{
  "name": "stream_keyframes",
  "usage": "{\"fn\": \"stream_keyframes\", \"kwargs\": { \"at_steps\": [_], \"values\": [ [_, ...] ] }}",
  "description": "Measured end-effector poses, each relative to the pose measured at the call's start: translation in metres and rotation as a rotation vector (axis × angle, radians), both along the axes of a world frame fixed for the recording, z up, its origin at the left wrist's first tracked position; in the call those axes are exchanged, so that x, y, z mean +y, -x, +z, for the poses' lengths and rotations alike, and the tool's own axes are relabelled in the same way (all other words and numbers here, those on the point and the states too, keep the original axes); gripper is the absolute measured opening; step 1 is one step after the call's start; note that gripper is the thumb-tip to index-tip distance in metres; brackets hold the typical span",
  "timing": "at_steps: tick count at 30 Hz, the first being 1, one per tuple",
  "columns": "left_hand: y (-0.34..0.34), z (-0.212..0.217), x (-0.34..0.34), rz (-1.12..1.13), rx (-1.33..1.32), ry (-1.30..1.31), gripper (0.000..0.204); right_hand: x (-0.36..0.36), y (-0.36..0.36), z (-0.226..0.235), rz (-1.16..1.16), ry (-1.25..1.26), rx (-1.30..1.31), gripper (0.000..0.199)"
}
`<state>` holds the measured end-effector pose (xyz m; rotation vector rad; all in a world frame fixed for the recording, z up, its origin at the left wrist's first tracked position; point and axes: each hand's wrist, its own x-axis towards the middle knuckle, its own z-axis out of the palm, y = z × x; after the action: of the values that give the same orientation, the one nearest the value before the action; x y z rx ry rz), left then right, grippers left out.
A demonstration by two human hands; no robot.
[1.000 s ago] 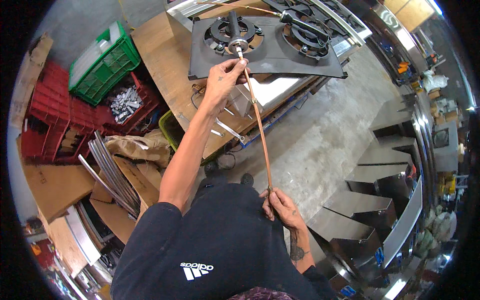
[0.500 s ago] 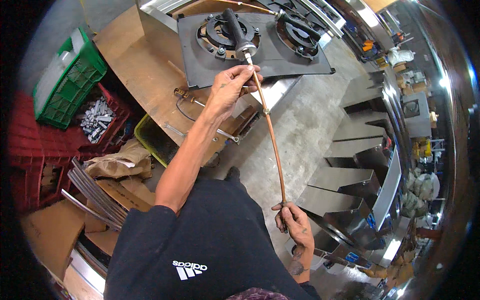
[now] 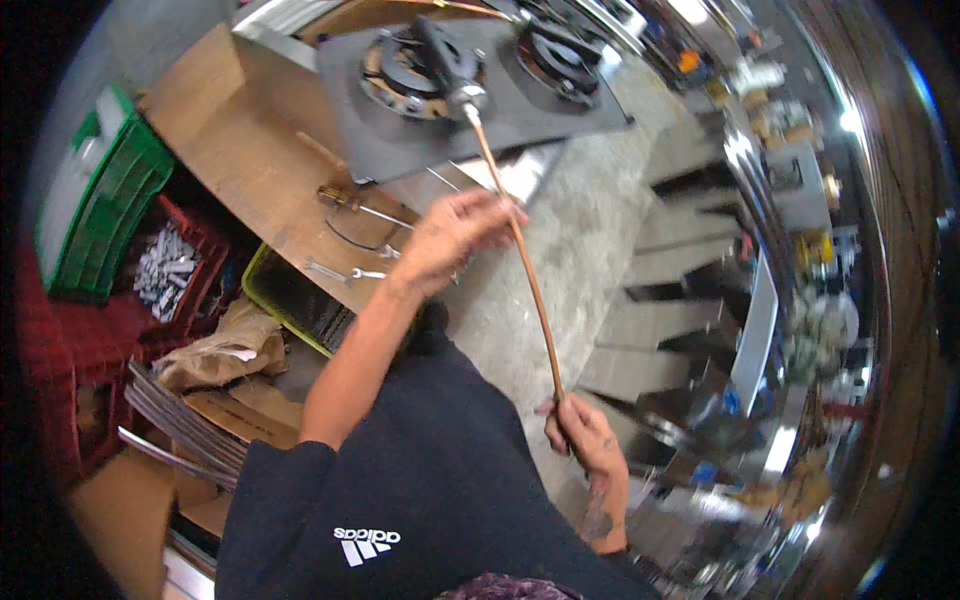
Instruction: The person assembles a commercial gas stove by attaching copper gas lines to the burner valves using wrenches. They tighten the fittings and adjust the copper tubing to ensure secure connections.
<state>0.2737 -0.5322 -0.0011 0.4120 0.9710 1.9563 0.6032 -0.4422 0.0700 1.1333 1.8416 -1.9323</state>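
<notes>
A thin copper tube point(image 3: 535, 290) slants down from the silver end of a dark burner pipe point(image 3: 450, 70) on a black two-burner hob plate point(image 3: 340, 110). My left hand point(image 3: 455, 240) is closed with thumb and fingertips on the tube, partway along it. Those fingers cover the stretch where a brass nut sat. Lower down, my right hand point(image 3: 588, 435) wraps around the tube's near end, which is mostly hidden in the fist. The picture is slightly smeared by motion.
On the wooden bench point(image 3: 215, 120) lie a screwdriver point(image 3: 345, 198) and several wrenches point(image 3: 370, 274). Left of it stand a green crate point(image 3: 110, 215), a red crate with small metal parts point(image 3: 168, 265) and bent grey tubes point(image 3: 180, 430). Sheet-metal housings point(image 3: 690, 285) line the floor at right.
My left hand has slid down the copper tube, from near the burner to the nut's place. My right hand keeps its grip at the near end. The whole view has shifted slightly.
</notes>
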Motion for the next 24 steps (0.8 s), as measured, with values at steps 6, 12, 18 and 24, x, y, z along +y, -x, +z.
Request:
{"fn": "stream_keyframes", "kwargs": {
  "at_steps": [6,12,18,24],
  "values": [
    [0.025,0.004,0.012,0.172,0.097,0.131,0.029,0.017,-0.003,-0.01,-0.089,0.348,0.218,0.065],
    [0.034,0.003,0.014,0.161,0.011,0.093,0.036,0.029,-0.003,-0.006,-0.178,0.469,0.33,0.059],
    [0.033,0.012,0.01,0.146,0.152,0.236,0.023,0.03,0.01,0.001,-0.046,0.077,0.237,0.059],
    [0.018,0.016,0.01,0.143,0.044,0.095,0.03,0.003,0.063,0.018,0.149,-0.402,0.193,0.042]
  ]
}}
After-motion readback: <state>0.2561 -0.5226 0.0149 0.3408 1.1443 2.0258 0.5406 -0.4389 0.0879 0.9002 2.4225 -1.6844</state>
